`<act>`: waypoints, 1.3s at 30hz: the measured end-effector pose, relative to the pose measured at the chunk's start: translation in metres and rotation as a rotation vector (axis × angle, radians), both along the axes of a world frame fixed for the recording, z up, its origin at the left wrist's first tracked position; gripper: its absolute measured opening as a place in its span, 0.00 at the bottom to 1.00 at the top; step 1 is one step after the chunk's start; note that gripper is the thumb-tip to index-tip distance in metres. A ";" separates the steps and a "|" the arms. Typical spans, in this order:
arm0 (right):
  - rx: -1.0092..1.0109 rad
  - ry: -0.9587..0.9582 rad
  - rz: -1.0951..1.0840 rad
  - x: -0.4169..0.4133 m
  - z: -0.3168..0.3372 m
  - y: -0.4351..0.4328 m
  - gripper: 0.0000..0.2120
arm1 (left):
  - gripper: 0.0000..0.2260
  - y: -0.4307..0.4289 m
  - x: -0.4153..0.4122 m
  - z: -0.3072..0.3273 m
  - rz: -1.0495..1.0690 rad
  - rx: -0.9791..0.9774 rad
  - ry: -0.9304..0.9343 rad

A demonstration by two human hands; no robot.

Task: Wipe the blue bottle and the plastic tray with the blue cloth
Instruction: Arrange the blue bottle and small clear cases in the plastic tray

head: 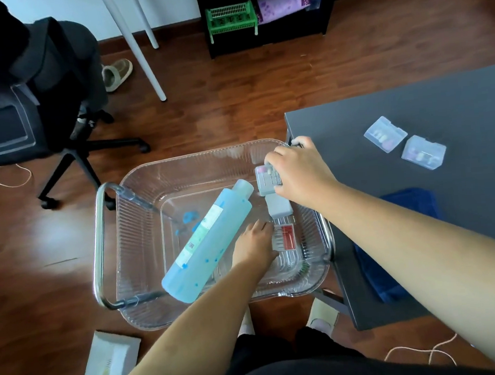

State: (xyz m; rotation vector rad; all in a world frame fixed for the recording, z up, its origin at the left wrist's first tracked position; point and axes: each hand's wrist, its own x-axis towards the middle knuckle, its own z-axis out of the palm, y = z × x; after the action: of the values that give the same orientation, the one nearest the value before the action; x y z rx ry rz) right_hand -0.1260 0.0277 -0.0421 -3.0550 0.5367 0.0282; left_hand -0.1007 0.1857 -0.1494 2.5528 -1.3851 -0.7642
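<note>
Tabletop [412, 115]: two clear boxes [385, 134] [423, 152] (one blue cloth [409, 204]).

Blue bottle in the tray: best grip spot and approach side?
Mid-body at the label, from above-left, pinching across its width. The blue bottle lies on its side, diagonal in the tray, cap far-right; the left hand crowds its right flank.

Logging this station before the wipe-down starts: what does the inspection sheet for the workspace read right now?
Surface: dark table, blue cloth draped over its near edge.
Job's things: blue bottle lying in the plastic tray; cloth untouched.
Clutter: small cases in the tray; two clear boxes on the table.
Hands: right hand grips a grey case; left hand rests by a clear case, grip unclear.
Cables: pale cords on the floor.
Surroundings: office chair, slipper, green basket.
</note>
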 end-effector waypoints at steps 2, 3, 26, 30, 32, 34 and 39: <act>0.003 -0.006 -0.001 0.000 -0.001 0.000 0.12 | 0.23 -0.005 0.001 0.000 0.020 -0.014 0.001; 0.007 -0.011 -0.001 0.000 -0.001 -0.001 0.13 | 0.23 -0.008 0.002 0.000 0.028 -0.021 0.004; -0.035 0.235 0.052 0.004 0.011 0.032 0.16 | 0.26 0.028 0.078 0.063 0.065 -0.100 -0.181; 0.086 0.265 -0.011 0.005 -0.005 0.051 0.14 | 0.28 0.035 0.091 0.061 0.086 -0.066 -0.170; 0.112 0.295 -0.069 -0.002 -0.018 0.059 0.15 | 0.29 0.036 0.094 0.058 0.080 -0.062 -0.166; 0.090 0.307 -0.121 -0.011 -0.031 0.065 0.18 | 0.30 0.035 0.096 0.056 0.077 -0.069 -0.153; 0.068 0.344 -0.196 -0.028 -0.057 0.071 0.22 | 0.32 0.027 0.106 0.051 0.037 -0.041 -0.123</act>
State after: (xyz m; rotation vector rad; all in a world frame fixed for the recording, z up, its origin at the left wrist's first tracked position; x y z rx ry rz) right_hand -0.1543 0.0986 -0.0988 -2.9273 0.8307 0.5597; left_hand 0.0056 0.2127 -0.0988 2.6256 -1.3678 -0.5754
